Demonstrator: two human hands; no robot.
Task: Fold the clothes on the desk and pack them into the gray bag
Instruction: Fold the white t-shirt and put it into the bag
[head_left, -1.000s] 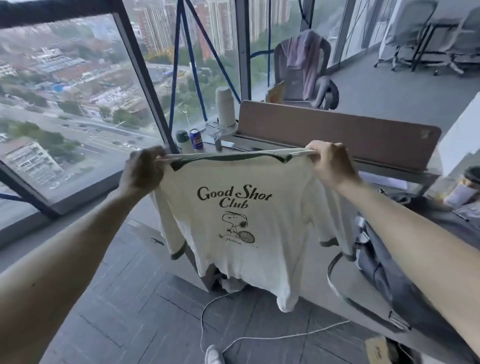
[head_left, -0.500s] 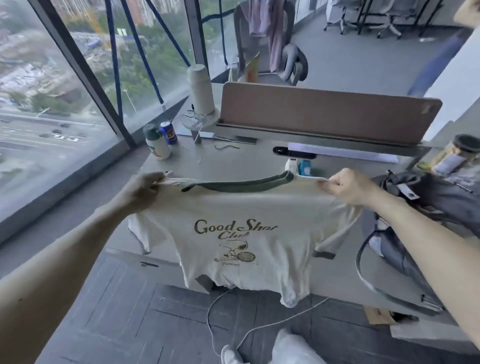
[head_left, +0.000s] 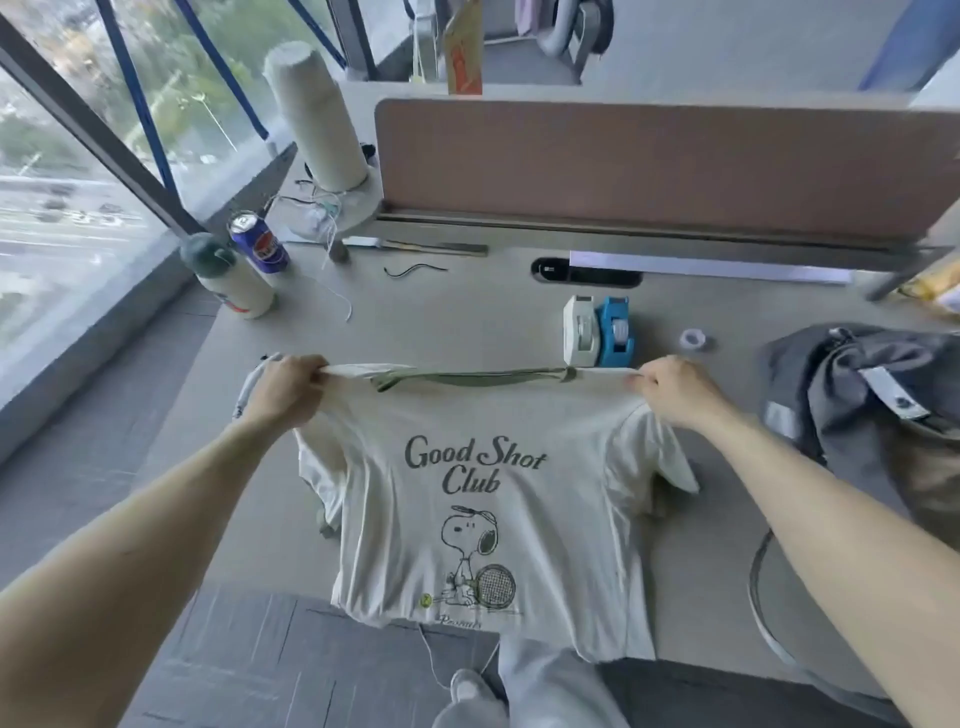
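A cream T-shirt (head_left: 483, 519) with a green collar and a "Good Shot Club" print hangs stretched over the desk (head_left: 467, 317), print towards me. My left hand (head_left: 283, 387) grips its left shoulder and my right hand (head_left: 675, 389) pinches its right shoulder, pulling the neckline taut. The lower part of the shirt drapes over the desk's near edge. The gray bag (head_left: 862, 395) lies open on the desk to the right of my right hand, its strap (head_left: 763, 608) looping towards the front edge.
Behind the shirt stand a white and a blue tape dispenser (head_left: 597, 332) and a small tape roll (head_left: 692, 339). A bottle (head_left: 228, 275), a can (head_left: 258, 243) and a large thread cone (head_left: 317, 114) stand at the back left. A brown divider panel (head_left: 665, 166) closes off the back.
Both hands have lowered the shirt from up in the air down over the desk, and the view has tilted down. Its lower half now lies on the desk edge.
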